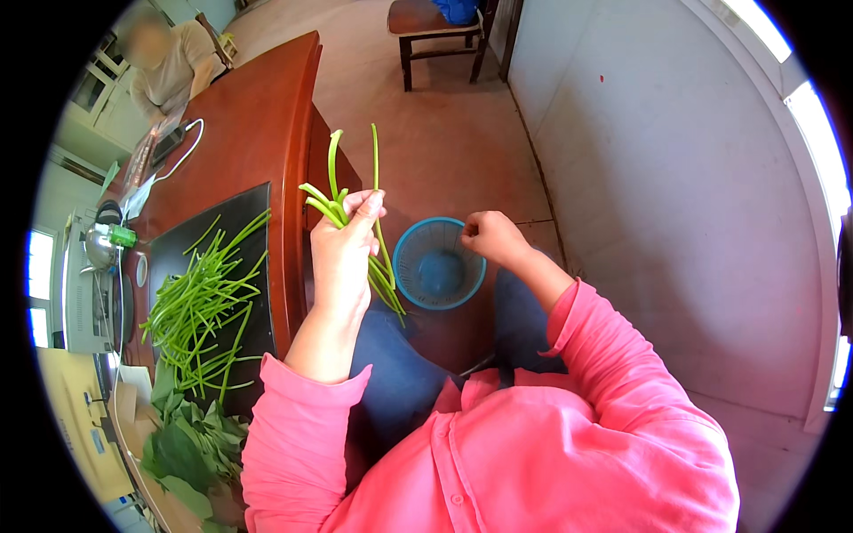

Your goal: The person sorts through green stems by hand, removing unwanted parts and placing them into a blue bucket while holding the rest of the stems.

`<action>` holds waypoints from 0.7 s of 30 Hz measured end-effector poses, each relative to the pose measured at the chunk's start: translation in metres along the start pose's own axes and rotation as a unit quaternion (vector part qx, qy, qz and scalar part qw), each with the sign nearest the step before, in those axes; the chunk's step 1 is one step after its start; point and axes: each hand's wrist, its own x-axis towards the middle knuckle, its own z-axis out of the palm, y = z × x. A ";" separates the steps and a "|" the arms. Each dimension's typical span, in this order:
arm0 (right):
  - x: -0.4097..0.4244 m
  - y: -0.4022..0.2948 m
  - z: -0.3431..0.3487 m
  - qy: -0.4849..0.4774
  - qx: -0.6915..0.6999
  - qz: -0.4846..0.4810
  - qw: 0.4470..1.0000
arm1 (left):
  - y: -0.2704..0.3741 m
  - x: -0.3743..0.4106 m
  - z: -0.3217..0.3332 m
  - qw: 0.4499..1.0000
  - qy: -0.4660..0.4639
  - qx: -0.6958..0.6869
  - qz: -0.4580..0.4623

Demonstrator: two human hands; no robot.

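My left hand [346,246] grips a small bunch of green stems [326,203], their ends sticking out above and below the fist. One thin stem stands upright between thumb and forefinger. Over the right rim of a blue plastic basket [398,280] on the floor hovers my right hand [493,235], its fingers curled together; whether something small is pinched in them is hidden. A loose heap of cut green stems [200,300] lies on a black mat [250,196] on the desk to my left. Nearer to me is a pile of large green leaves [193,433].
The reddish wooden desk [266,120] has its edge close by my left arm. A phone [168,145] with a white cable and a metal kettle [101,243] stand on it. A person [173,63] sits at its far side. Ahead is a wooden chair [426,20]; a pale wall [620,166] runs along the right.
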 end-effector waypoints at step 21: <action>-0.019 -0.085 -0.077 0.040 0.422 -0.018 0.906 | -0.005 -0.006 0.004 0.980 -0.130 0.115 -0.098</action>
